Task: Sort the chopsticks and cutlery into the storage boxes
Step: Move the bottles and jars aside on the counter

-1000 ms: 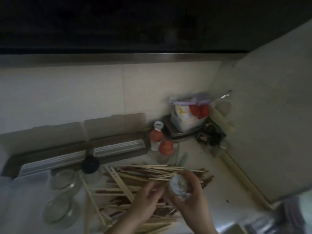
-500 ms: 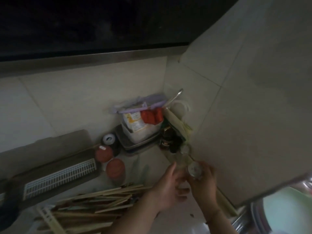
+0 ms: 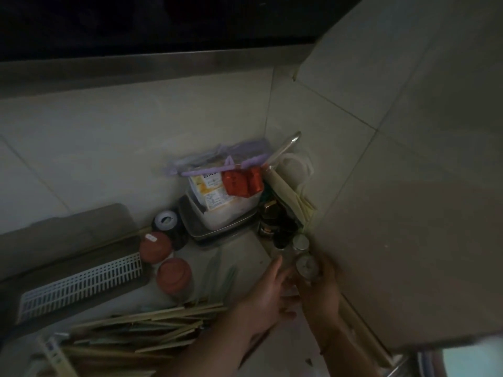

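From my head camera, my right hand [image 3: 318, 292] curls its fingers around a small clear glass jar with a shiny metal lid [image 3: 307, 266], low and right of middle, close to the tiled wall. My left hand [image 3: 268, 295] is beside it, fingers straight and a little spread. The pale wooden chopsticks [image 3: 141, 330] lie piled at the lower left, below the dark storage box with the white slotted rack [image 3: 81, 281]. The corner is crowded, so I think the jar could knock over the dark little bottles [image 3: 275, 227].
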The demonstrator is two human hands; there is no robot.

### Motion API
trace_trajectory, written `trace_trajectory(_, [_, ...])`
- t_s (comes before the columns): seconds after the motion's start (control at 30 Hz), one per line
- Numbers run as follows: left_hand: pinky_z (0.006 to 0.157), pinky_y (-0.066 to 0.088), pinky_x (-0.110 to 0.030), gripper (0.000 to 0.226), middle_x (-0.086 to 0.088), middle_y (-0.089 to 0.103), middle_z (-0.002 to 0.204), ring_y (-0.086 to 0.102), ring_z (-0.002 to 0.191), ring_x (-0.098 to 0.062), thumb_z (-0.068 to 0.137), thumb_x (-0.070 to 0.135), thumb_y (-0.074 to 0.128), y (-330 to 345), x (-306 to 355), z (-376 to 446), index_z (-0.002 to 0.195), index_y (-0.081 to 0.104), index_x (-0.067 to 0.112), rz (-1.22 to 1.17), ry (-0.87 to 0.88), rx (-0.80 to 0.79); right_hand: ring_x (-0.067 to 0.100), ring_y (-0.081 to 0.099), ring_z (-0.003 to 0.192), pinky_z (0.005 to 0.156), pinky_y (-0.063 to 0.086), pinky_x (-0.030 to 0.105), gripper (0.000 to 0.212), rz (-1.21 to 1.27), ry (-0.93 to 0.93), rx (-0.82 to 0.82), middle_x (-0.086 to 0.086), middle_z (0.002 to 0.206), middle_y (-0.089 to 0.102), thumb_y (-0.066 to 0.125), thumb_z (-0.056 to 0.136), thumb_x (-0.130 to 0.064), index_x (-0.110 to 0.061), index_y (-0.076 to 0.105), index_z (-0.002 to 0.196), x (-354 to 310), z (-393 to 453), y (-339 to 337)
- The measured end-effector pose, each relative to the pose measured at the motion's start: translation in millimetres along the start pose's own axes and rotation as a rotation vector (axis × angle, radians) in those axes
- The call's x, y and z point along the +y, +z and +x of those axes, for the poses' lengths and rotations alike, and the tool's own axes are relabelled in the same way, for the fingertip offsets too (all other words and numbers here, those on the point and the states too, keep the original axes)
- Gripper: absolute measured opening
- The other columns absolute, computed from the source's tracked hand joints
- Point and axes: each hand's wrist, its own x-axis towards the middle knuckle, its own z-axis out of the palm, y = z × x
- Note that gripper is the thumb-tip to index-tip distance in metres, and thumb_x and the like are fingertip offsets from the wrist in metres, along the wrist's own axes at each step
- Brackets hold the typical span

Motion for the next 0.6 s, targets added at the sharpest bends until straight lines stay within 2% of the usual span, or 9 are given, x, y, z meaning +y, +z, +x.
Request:
trace_trajectory(0.07, [0.067,0.036,-0.029,0.048,-0.004,0.058,0.115,0.048,0.095,-0.024,0.092,0.068,0.026,-2.4,-0.3,2.1,0.109,0.06,0.038,0.008,0.006,0.037,0.029,0.061,0.106,0.086,0.053,0.045,0.068,0.057,0.007,-0.015,0.012,0.126,0.053,0.074,0.074,-0.001,-0.012,0.045,0.134,-1.9,-0.7,1.6])
trace_trajectory(0.1, [0.066,0.038,-0.029,0.045,-0.002,0.059,0.111,0.049,0.094,-0.023,0.093,0.066,0.029,-3.8,-0.5,2.7,0.11,0.059,0.036,0.04,0.011,0.069,0.028,0.059,0.108,0.088,0.052,0.043,0.069,0.065,0.004,-0.026,0.011,0.127,0.053,0.075,0.074,-0.004,-0.013,0.044,0.135,-1.5,-2.1,1.3])
trace_trajectory(0.17, [0.072,0.045,-0.028,0.036,0.002,0.06,0.108,0.056,0.09,-0.018,0.097,0.057,0.037,-11.2,-2.5,2.4,0.113,0.057,0.032,0.21,0.076,0.168,0.03,0.056,0.112,0.09,0.045,0.028,0.073,-0.012,-0.031,-0.007,0.014,0.129,0.053,0.079,0.071,-0.005,-0.011,0.044,0.135,-0.1,-8.8,-1.6])
trace_trajectory(0.23, [0.08,0.048,-0.026,0.025,0.007,0.063,0.105,0.06,0.091,-0.008,0.098,0.043,0.049,-26.3,-5.9,-6.3,0.114,0.06,0.028,0.563,0.291,0.305,0.037,0.054,0.111,0.087,0.036,0.019,0.067,-0.112,-0.117,0.073,0.021,0.126,0.051,0.078,0.071,-0.006,-0.006,0.047,0.131,2.0,-23.0,-6.0])
trace_trajectory(0.33, [0.08,0.05,-0.024,0.021,0.015,0.065,0.095,0.06,0.087,0.001,0.093,0.032,0.058,-53.6,-9.1,-37.1,0.11,0.066,0.024,0.893,0.681,0.39,0.037,0.052,0.102,0.088,0.039,0.033,0.044,-0.208,-0.43,0.111,0.022,0.111,0.057,0.059,0.079,-0.027,-0.007,0.055,0.118,-1.6,-57.2,-3.9])
trace_trajectory(0.43, [0.077,0.049,-0.023,0.013,0.014,0.062,0.097,0.06,0.09,-0.002,0.095,0.027,0.056,-89.5,-12.3,-77.5,0.102,0.066,0.026,1.092,1.082,0.416,0.024,0.052,0.105,0.09,0.042,0.029,0.038,-0.12,-0.626,-0.11,0.012,0.11,0.058,0.057,0.082,-0.028,-0.018,0.053,0.119,-21.7,-77.9,21.8])
trace_trajectory(0.5, [0.082,0.047,-0.023,0.012,0.009,0.059,0.104,0.059,0.096,-0.007,0.095,0.019,0.056,-117.7,-15.6,-103.8,0.101,0.065,0.024,1.166,1.329,0.48,0.018,0.049,0.113,0.097,0.04,0.026,0.051,-0.097,-0.661,-0.28,0.006,0.117,0.056,0.065,0.076,-0.02,-0.022,0.048,0.124,-49.2,-84.0,49.0])
trace_trajectory(0.53, [0.084,0.046,-0.024,0.013,0.008,0.057,0.107,0.058,0.098,-0.009,0.094,0.017,0.056,-130.9,-16.9,-114.2,0.102,0.065,0.023,1.179,1.38,0.548,0.017,0.047,0.117,0.1,0.038,0.025,0.058,-0.109,-0.666,-0.368,0.004,0.122,0.053,0.066,0.075,-0.022,-0.022,0.045,0.129,-62.5,-85.7,63.9])
trace_trajectory(0.6, [0.088,0.045,-0.024,0.015,0.011,0.055,0.111,0.057,0.104,-0.01,0.093,0.018,0.056,-154.1,-17.8,-130.3,0.104,0.064,0.023,1.136,1.346,0.728,0.013,0.041,0.124,0.104,0.034,0.025,0.069,-0.128,-0.639,-0.533,0.001,0.134,0.046,0.065,0.077,-0.039,-0.02,0.039,0.138,-85.1,-90.8,95.1])
